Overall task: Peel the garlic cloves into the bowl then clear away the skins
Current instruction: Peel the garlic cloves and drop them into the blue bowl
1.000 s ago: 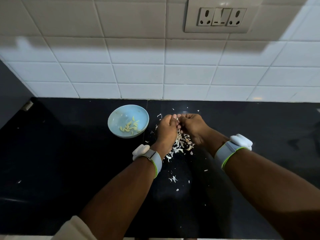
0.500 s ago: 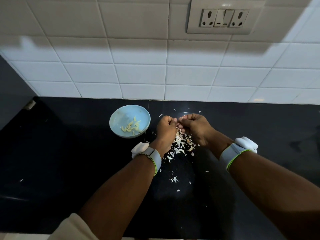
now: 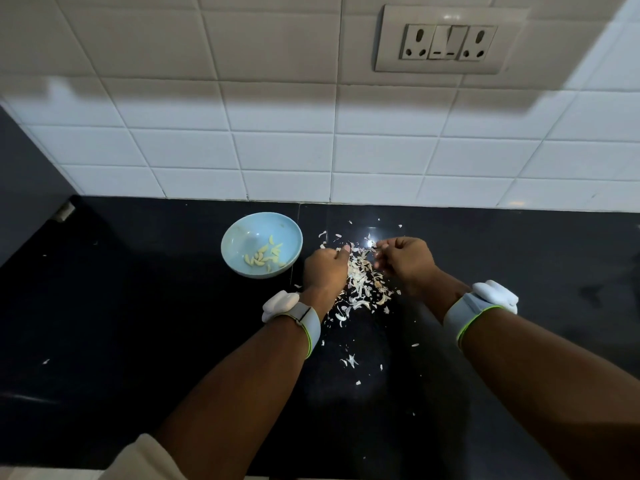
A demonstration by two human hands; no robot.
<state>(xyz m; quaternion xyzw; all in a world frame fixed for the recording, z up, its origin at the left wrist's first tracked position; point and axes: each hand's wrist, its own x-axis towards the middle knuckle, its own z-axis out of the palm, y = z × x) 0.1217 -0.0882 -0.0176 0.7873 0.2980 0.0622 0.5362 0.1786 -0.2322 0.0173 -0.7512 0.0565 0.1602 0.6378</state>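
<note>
A light blue bowl [image 3: 231, 233] stands on the black counter with several peeled garlic cloves [image 3: 265, 258] inside. Just right of it my left hand [image 3: 325, 270] is curled, its thumb and fingers pinching a small garlic clove that is mostly hidden. My right hand [image 3: 407, 261] is a short gap to the right, its fingertips pinching a bit of white garlic skin [image 3: 372, 243]. A pile of garlic skins [image 3: 363, 284] lies on the counter between and under both hands.
Loose skin flakes [image 3: 350, 360] are scattered toward the counter's near side and behind the pile. The black counter [image 3: 138, 323] meets a white tiled wall [image 3: 284, 154] with a socket plate [image 3: 450, 41]. Both wrists wear white bands.
My hands, which were pressed together over the pile, have drawn apart. The right hand moved right with a bit of skin. The bowl has not moved.
</note>
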